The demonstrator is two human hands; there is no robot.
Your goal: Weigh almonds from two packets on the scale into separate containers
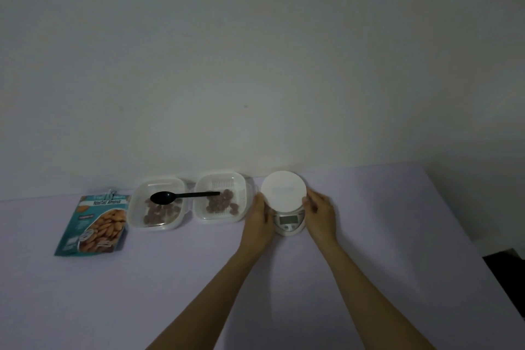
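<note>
Both hands on scale at desk back edge: left grip and right grip clamped on its sides. Left along that edge: two clear containers holding almonds, black spoon bridging them. Almond packet lies farthest left.
</note>
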